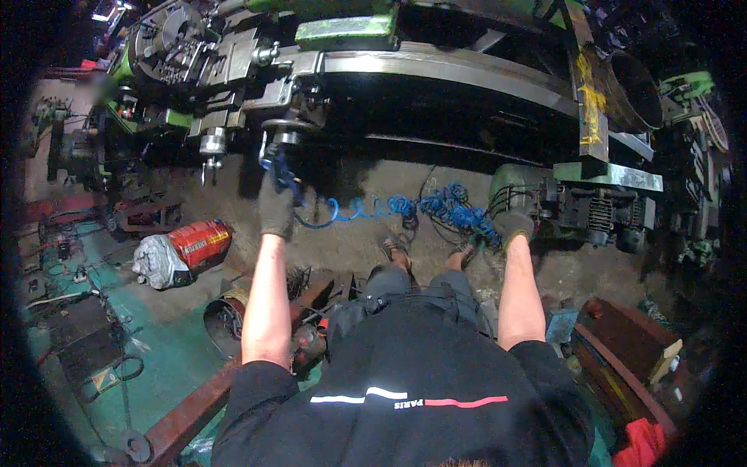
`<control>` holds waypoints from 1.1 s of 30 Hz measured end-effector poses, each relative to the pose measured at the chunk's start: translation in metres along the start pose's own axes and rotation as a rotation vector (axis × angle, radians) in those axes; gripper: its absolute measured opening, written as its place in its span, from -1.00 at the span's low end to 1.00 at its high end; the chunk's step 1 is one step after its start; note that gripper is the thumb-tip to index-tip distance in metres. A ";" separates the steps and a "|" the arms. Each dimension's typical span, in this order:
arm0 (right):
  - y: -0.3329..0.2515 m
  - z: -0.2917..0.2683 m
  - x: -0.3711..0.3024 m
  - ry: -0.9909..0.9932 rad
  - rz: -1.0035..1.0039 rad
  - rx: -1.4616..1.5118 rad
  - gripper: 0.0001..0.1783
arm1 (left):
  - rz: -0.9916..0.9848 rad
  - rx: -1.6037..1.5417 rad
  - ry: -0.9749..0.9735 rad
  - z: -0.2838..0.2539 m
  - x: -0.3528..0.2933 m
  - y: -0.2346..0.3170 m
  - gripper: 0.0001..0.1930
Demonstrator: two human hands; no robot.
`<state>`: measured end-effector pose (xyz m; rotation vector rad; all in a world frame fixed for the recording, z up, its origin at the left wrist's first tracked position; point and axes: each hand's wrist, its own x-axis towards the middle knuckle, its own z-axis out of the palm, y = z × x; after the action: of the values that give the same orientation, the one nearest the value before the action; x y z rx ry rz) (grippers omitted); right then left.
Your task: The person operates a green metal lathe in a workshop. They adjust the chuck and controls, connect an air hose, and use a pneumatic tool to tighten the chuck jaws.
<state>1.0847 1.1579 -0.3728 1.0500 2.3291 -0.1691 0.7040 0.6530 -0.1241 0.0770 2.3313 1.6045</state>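
My left hand (277,208), in a dark work glove, is closed around a blue air blow gun (285,173), just below a lathe handwheel (288,127). A blue coiled air hose (358,210) trails from beside that hand across the floor and bunches into a tangle to the right. My right hand (515,222), also gloved, reaches forward at the right, beside the hose tangle and in front of a dark machine with finned cylinders (601,214). Its fingers blend into the dark shapes there, so their pose is hidden.
A lathe with a long metal bed (436,70) spans the far side. At left, a red and silver sack (204,243) lies on the floor. Rusty steel beams (191,412) lie at lower left, with a rusty channel (630,342) at right. A large pipe (634,89) stands far right.
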 end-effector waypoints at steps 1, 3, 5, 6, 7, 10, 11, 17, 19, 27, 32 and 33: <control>0.011 -0.002 -0.013 0.083 -0.031 0.045 -0.63 | -0.012 -0.084 0.044 -0.019 0.003 0.008 -0.42; 0.006 -0.046 -0.043 0.108 0.061 0.621 -0.72 | 0.064 -0.053 0.175 -0.073 0.008 0.017 -0.56; -0.005 -0.075 -0.065 0.318 0.317 1.905 -0.79 | 0.221 0.005 0.272 -0.146 0.029 0.018 -0.68; 0.026 -0.069 -0.066 0.364 0.249 1.873 -0.68 | 0.233 -0.287 0.216 -0.163 0.040 0.030 -0.71; 0.024 -0.085 -0.071 0.347 0.260 2.025 -0.66 | 0.248 -0.557 0.183 -0.187 0.045 0.047 -0.73; 0.028 -0.136 -0.095 0.247 0.133 2.403 -0.74 | 0.514 -0.197 0.401 -0.245 0.034 0.123 -0.79; 0.021 -0.155 -0.101 0.252 0.110 2.512 -0.78 | 0.521 -0.269 0.353 -0.267 0.033 0.141 -0.80; 0.025 -0.189 -0.073 0.148 0.207 2.603 -0.72 | 0.476 -0.343 0.357 -0.259 -0.004 0.177 -0.82; 0.018 -0.190 -0.080 -0.013 0.252 2.593 -0.63 | 0.491 -0.189 0.404 -0.223 0.003 0.172 -0.78; 0.023 -0.129 -0.042 -0.268 0.309 2.770 -0.42 | 0.211 0.284 0.561 -0.137 0.058 0.054 -0.63; 0.062 -0.079 -0.022 -0.098 0.022 2.657 -0.36 | -0.088 -0.336 0.683 -0.100 0.092 0.082 -0.70; 0.054 -0.081 -0.023 -0.127 0.015 2.619 -0.36 | -0.029 -0.450 0.639 -0.112 0.100 0.085 -0.73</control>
<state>1.0992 1.2070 -0.2867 1.4467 0.5619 -3.3336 0.5666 0.6050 -0.0318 -0.6534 2.2714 2.3532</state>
